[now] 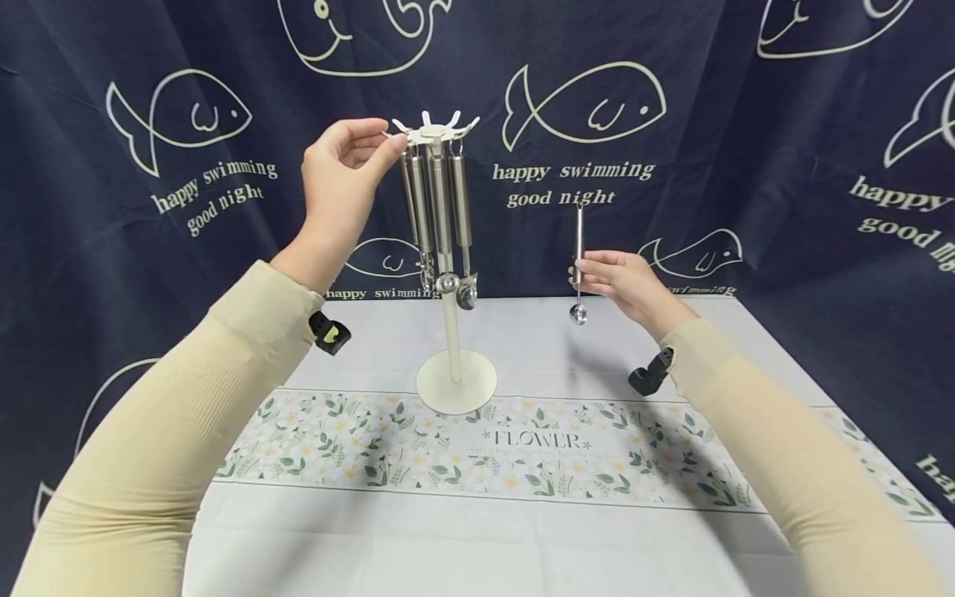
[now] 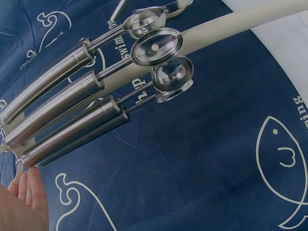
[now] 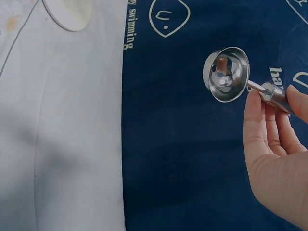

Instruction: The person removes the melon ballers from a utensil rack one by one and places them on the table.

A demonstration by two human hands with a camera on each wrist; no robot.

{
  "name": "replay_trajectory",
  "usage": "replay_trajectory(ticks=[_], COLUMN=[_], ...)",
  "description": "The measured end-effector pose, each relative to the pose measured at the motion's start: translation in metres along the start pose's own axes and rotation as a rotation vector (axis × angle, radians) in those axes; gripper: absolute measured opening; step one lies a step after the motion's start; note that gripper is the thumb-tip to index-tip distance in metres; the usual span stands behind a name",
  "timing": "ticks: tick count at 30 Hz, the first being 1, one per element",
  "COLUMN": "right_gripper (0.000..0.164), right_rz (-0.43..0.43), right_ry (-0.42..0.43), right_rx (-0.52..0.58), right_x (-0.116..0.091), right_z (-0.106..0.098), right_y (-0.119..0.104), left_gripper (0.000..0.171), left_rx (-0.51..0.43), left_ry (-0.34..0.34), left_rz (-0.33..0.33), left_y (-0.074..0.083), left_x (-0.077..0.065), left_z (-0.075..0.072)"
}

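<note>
A white utensil stand [image 1: 452,332] with a ring of hooks on top stands upright on the table. Several steel melon ballers [image 1: 442,195] hang from it by their handle ends; their bowls [image 2: 156,47] show in the left wrist view, one with a small hole. My left hand [image 1: 345,170] pinches a hook at the stand's left side between thumb and fingers. To the right of the stand, my right hand [image 1: 622,282] grips another melon baller [image 1: 579,249] by its handle, bowl down, above the table. Its round bowl [image 3: 226,74] has a hole in the side.
The white table [image 1: 358,539] carries a flower-print band [image 1: 515,477] across its middle, under the front of the stand's round base [image 1: 457,398]. A dark blue curtain [image 1: 477,41] with white fish drawings hangs close behind the table.
</note>
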State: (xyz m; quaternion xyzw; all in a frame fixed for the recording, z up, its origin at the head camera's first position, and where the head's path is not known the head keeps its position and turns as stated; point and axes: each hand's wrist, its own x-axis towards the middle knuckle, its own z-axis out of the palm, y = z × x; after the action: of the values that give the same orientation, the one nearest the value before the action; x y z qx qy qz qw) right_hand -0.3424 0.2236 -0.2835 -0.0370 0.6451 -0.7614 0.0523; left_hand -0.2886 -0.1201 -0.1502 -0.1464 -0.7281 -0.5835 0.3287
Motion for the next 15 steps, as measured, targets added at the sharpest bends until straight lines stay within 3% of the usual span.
replay_trajectory(ticks=[9, 15], right_gripper=[0.024, 0.012], right_rz=[0.022, 0.030], right_ry=[0.028, 0.022], right_rx=[-0.012, 0.032], right_x=[-0.0001, 0.0002], right_z=[-0.0076, -0.0105], right_y=[0.0012, 0.0030], left_gripper=[0.038, 0.035], left_rx=[-0.029, -0.054], left_ry=[-0.011, -0.011], left_rz=[0.001, 0.009], left_y=[-0.0013, -0.0026], left_x=[0.0008, 0.0001], left_z=[0.0005, -0.0004])
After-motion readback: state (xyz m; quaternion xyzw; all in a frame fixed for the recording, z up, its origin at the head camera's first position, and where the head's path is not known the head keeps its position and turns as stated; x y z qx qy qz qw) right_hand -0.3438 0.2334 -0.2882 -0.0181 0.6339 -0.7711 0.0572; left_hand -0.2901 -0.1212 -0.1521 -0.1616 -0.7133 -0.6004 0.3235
